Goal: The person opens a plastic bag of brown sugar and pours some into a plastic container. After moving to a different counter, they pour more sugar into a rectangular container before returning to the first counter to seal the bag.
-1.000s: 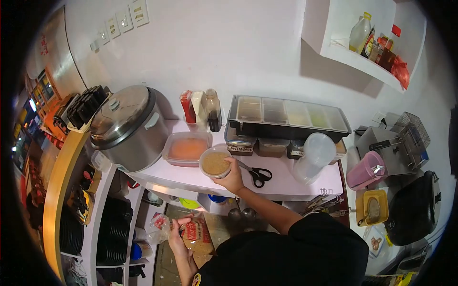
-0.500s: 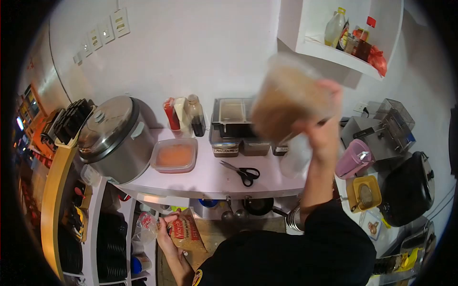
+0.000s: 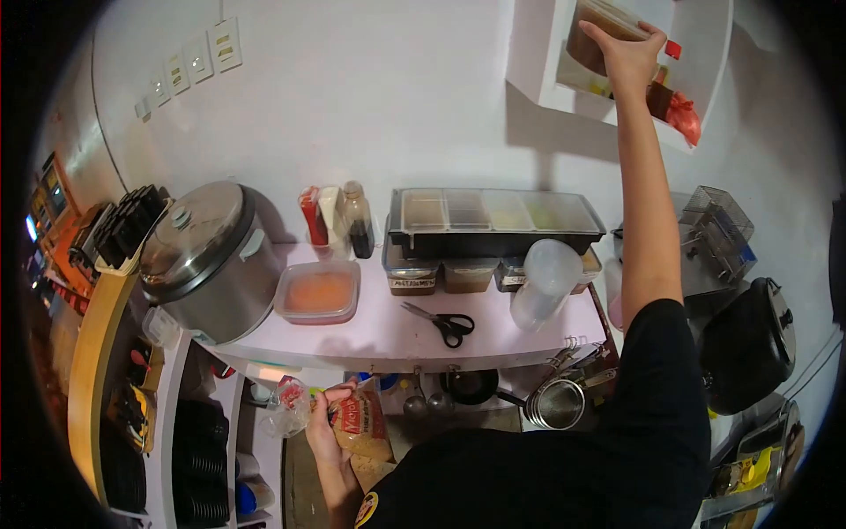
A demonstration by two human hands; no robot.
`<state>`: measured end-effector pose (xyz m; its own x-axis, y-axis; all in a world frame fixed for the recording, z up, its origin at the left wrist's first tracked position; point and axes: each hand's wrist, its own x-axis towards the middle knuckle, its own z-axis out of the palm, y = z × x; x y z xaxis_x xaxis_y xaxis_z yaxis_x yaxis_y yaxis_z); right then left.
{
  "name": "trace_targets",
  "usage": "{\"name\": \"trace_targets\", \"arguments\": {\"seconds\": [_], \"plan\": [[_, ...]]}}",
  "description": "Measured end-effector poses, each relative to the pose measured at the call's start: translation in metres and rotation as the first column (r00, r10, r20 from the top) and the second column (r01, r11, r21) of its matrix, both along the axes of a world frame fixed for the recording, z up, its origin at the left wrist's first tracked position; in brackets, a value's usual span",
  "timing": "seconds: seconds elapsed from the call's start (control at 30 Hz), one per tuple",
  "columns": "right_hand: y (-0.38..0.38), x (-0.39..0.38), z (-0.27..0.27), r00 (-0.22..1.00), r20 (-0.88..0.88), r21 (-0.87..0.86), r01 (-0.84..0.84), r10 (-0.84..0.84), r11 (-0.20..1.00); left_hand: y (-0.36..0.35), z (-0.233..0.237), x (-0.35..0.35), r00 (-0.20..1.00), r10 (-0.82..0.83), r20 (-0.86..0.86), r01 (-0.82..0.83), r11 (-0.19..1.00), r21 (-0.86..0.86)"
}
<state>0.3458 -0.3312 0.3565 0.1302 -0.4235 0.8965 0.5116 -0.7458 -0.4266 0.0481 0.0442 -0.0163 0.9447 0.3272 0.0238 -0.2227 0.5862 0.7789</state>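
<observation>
My right hand (image 3: 621,57), arm stretched up, grips a clear plastic container (image 3: 595,42) of brown contents at the open wall shelf (image 3: 573,93). Its fingers and thumb span the container's top. Low at the left, my left hand (image 3: 326,428) is closed around the gathered neck of a plastic bag (image 3: 361,423) with a red printed label and brown contents. The bag's crumpled clear end (image 3: 286,414) sticks out to the left of the fingers. Beyond it on the counter are black-handled scissors (image 3: 451,326) and a lidded tub (image 3: 317,293) with orange contents.
On the counter (image 3: 388,339) stand a large steel cooker (image 3: 207,273), sauce bottles (image 3: 357,220), a lidded black condiment tray (image 3: 498,225) and a translucent bottle (image 3: 542,286). A red plastic bag (image 3: 683,119) hangs over the shelf's edge. Strainers (image 3: 560,404) and a pan (image 3: 471,385) hang below.
My right hand has carried the brown-filled container up from above the counter to the wall shelf. My left hand, still holding the bag, has shifted slightly right.
</observation>
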Motion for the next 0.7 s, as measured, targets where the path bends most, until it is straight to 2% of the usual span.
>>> {"name": "trace_targets", "arguments": {"seconds": [0.07, 0.1, 0.13, 0.17, 0.2, 0.23, 0.27, 0.3, 0.33, 0.37, 0.43, 0.47, 0.7], "plan": [[-0.005, 0.02, -0.002, 0.999, -0.015, -0.066, 0.048, -0.049, 0.997, 0.004, -0.001, -0.003, 0.999, 0.026, -0.022, -0.026, 1.0, 0.003], [-0.011, 0.035, -0.003, 0.999, -0.017, -0.043, 0.027, -0.027, 0.999, 0.006, -0.003, -0.005, 0.998, 0.047, -0.046, -0.047, 0.999, -0.002], [-0.018, 0.045, -0.001, 0.994, -0.098, -0.027, 0.054, -0.056, 0.998, 0.009, -0.006, -0.01, 0.994, 0.074, -0.08, -0.075, 0.997, -0.007], [-0.03, 0.071, -0.003, 0.995, -0.049, -0.027, 0.083, -0.084, 0.996, 0.013, -0.008, -0.015, 0.983, 0.118, -0.141, -0.113, 0.993, 0.042], [0.019, 0.03, -0.012, 0.993, -0.069, 0.066, -0.088, 0.092, 0.994, 0.017, -0.005, -0.019, 0.971, 0.156, -0.179, -0.148, 0.987, 0.059], [0.003, 0.036, -0.011, 0.972, -0.181, -0.012, -0.154, 0.149, 0.988, 0.019, -0.003, -0.023, 0.955, 0.194, -0.223, -0.181, 0.981, 0.074], [0.002, 0.049, -0.009, 0.958, -0.168, 0.08, -0.223, 0.234, 0.971, 0.02, 0.0, -0.027, 0.957, 0.224, -0.184, -0.211, 0.973, 0.089], [-0.037, 0.098, -0.002, 0.871, -0.432, -0.203, 0.158, -0.233, 0.966, 0.022, 0.002, -0.03, 0.958, 0.247, -0.146, -0.233, 0.967, 0.105], [-0.014, 0.062, -0.005, 0.784, -0.514, -0.389, 0.149, -0.348, 0.909, 0.026, 0.0, -0.033, 0.96, 0.25, -0.128, -0.241, 0.967, 0.078], [-0.015, 0.07, -0.007, 0.779, -0.52, -0.364, 0.168, -0.35, 0.916, 0.031, -0.001, -0.036, 0.964, 0.243, -0.11, -0.231, 0.967, 0.108], [-0.009, 0.079, -0.014, 0.842, -0.539, -0.103, -0.045, -0.018, 0.994, 0.034, -0.001, -0.039, 0.967, 0.245, -0.062, -0.238, 0.966, 0.101], [-0.007, 0.085, -0.012, 0.849, -0.528, -0.063, -0.073, 0.029, 0.995, 0.034, 0.0, -0.041, 0.969, 0.244, -0.027, -0.241, 0.966, 0.098], [-0.012, 0.085, -0.017, 0.874, -0.484, -0.022, -0.074, 0.054, 0.997, 0.029, -0.006, -0.039, 0.955, 0.287, -0.067, -0.283, 0.957, 0.071]]}}
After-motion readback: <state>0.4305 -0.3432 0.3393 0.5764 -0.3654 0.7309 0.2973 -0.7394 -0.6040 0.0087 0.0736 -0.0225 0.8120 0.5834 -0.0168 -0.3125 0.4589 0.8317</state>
